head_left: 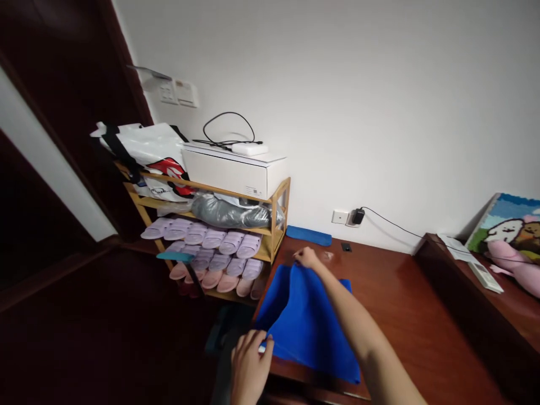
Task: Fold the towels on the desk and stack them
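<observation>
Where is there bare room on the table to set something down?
The table is bare right of the blue cloth up to the dark ledge, though the right forearm crosses the near side. The left end is crowded: cloth, left hand, right hand, blue strip behind.

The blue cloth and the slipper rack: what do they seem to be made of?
The blue cloth: probably felt or similar fabric, matte; it bends softly, without shine. The slipper rack: likely bamboo or light wood, smooth; it looks yellowish, though grain cannot be seen.
</observation>
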Motion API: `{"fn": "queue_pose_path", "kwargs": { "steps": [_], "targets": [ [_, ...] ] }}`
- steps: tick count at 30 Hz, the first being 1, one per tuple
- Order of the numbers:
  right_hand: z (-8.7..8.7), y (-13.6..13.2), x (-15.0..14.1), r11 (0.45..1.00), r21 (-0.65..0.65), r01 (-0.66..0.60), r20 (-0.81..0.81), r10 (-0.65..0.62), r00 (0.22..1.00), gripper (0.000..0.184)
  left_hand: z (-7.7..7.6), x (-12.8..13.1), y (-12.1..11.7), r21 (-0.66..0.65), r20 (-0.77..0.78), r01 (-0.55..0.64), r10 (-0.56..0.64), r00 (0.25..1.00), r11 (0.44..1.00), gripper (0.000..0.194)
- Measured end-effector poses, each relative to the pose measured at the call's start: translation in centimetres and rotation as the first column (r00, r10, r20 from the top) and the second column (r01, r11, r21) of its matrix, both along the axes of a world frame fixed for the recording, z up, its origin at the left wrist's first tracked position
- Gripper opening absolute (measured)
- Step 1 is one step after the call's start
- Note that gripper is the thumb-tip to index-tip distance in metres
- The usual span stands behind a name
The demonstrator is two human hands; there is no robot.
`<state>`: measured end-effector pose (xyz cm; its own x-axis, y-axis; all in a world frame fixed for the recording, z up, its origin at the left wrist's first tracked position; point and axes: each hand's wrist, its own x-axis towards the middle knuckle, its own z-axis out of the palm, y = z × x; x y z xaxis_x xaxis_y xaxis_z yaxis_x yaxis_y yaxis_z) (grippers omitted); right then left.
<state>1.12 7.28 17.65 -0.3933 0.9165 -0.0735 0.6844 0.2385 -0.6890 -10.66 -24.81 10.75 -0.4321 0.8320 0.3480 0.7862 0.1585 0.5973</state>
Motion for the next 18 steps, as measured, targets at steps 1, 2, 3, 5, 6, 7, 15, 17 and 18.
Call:
{"fn": "queue_pose_path", "kwargs": {
  "steps": [1,2,3,5,6,7,15,17,18],
  "targets": [
    [-1.1,-0.4,-2.8,1.0,-0.001,-0.023,0.04,0.023,0.999,0.014,-1.5,-1.5,0.0,-0.02,-0.021,-0.049,0.049,0.999,0.999,0.029],
    [-2.3,-0.7,-5.0,0.999,0.0,-0.04,0.079,0.039,0.996,0.015,-2.9,-2.7,0.0,-0.03,-0.029,-0.082,0.082,0.996,0.996,0.029],
    [-3.4,-1.0,-6.6,0.999,0.004,-0.052,0.117,0.051,0.992,0.016,-4.1,-3.7,0.0,-0.03,-0.018,-0.097,0.096,0.995,0.995,0.028],
    [-5.5,-1.4,-8.3,0.997,0.022,-0.078,0.175,0.073,0.982,0.018,-5.9,-5.0,0.1,0.0,0.035,-0.082,0.082,0.996,0.997,0.029],
    [-6.2,-1.3,-8.5,0.995,0.031,-0.095,0.195,0.087,0.977,0.021,-6.4,-5.3,0.2,0.025,0.063,-0.07,0.068,0.996,0.997,0.03],
    [-6.9,-1.1,-8.4,0.992,0.04,-0.116,0.21,0.105,0.972,0.025,-6.7,-5.5,0.2,0.049,0.086,-0.062,0.058,0.995,0.997,0.032],
    [-8.1,1.4,-6.1,0.957,0.088,-0.277,0.245,0.249,0.937,0.026,-6.8,-5.5,0.9,0.128,-0.002,-0.057,0.058,0.998,0.99,0.047],
    [-7.9,1.6,-5.8,0.948,0.093,-0.304,0.241,0.275,0.931,0.019,-7.2,-5.6,0.9,0.146,-0.025,-0.05,0.055,0.998,0.988,0.049],
    [-7.7,1.7,-5.7,0.944,0.096,-0.316,0.236,0.287,0.929,0.017,-7.3,-5.7,0.9,0.15,-0.023,-0.047,0.051,0.998,0.987,0.05]
  ]
}}
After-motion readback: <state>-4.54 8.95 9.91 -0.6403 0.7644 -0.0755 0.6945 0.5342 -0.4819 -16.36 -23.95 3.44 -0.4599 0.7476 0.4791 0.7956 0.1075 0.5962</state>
